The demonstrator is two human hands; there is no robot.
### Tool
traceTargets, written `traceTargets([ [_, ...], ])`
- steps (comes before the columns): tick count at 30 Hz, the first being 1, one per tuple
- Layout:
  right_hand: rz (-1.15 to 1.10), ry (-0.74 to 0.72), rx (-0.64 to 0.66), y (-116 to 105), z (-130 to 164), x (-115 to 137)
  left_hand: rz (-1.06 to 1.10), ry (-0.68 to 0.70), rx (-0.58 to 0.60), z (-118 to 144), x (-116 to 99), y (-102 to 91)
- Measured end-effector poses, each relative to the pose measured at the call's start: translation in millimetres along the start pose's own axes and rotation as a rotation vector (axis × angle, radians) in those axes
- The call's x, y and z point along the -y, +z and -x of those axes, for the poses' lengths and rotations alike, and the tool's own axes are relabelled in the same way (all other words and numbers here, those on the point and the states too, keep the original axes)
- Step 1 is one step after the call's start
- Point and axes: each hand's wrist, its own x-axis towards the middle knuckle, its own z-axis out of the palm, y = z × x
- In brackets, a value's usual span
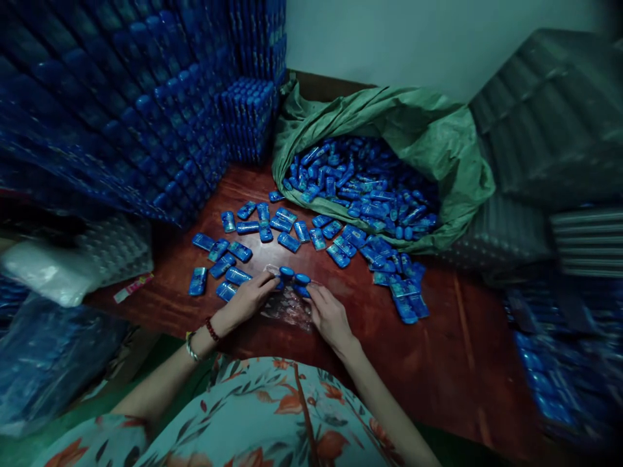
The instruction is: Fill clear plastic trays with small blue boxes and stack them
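1. Pinching, left hand (247, 299): thumb and fingertips pressed on the left-hand pack (286, 272), blue, rounded end showing toward the viewer.
2. Right hand (331, 316): fingertips closed on the right-hand pack (302, 279), likewise blue, rounded end showing; hidden below by the fingers.
3. Key relation: the two held packs sit side by side in the gap between the left and right grip, near each other. Long axes foreshortened; they seem to run down and away from the rounded ends, though the exact tilt cannot be told.
4. Clear plastic packaging (287, 311): on the bench (442, 383), just under and on the near side of both grips; outline unclear.
5. Loose pack (238, 276): just left of the left grip, flat, long axis slanting slightly toward the fingers; left hand nearer.
6. Pile of packs (405, 308): right of the right grip, well apart, axes mixed; right hand nearer.
7. Green sack (452, 143): beyond both grips and to the right, mouth facing the hands, filled with similar packs.
8. Stacked packs (160, 110): beyond the left grip, far left, in tall ranks.
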Motion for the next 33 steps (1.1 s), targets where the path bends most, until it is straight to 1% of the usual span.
traceTargets([
  [3,0.234,-0.039,0.166,-10.7,-10.0,1.9,-0.081,0.064,0.039,-0.4,-0.9,-1.7],
  [6,0.376,-0.024,0.365,-20.1,-25.1,13.9,-0.123,0.076,0.011,0.7,-6.7,1.3],
  [9,0.418,0.004,0.536,-28.9,-41.9,23.5,-0.124,0.038,-0.013,1.9,-11.5,8.0],
  [12,0.387,0.031,0.626,-36.0,-52.2,23.6,-0.100,-0.015,-0.027,3.1,-14.0,13.7],
  [14,0.358,0.048,0.622,-37.7,-53.1,20.3,-0.087,-0.029,-0.023,4.1,-15.0,16.2],
  [18,0.314,0.073,0.553,-34.2,-46.3,14.5,-0.087,-0.044,0.009,4.9,-17.6,18.9],
  [21,0.304,0.063,0.524,-31.5,-43.5,13.2,-0.086,-0.057,0.037,-0.6,-21.0,18.0],
  [23,0.307,0.030,0.514,-30.7,-44.3,12.5,-0.090,-0.070,0.086,-8.8,-24.8,15.5],
  [26,0.360,-0.027,0.504,-29.6,-46.2,11.1,-0.138,-0.096,0.206,-23.3,-30.9,10.6],
  [28,0.405,-0.053,0.488,-29.0,-45.3,10.0,-0.177,-0.095,0.245,-28.8,-32.3,7.5],
  [30,0.420,-0.072,0.454,-29.3,-42.6,7.9,-0.200,-0.052,0.226,-28.7,-29.2,4.2],
  [33,0.375,-0.048,0.341,-32.3,-44.6,-0.8,-0.168,0.019,0.101,-25.9,-14.8,-2.1],
])
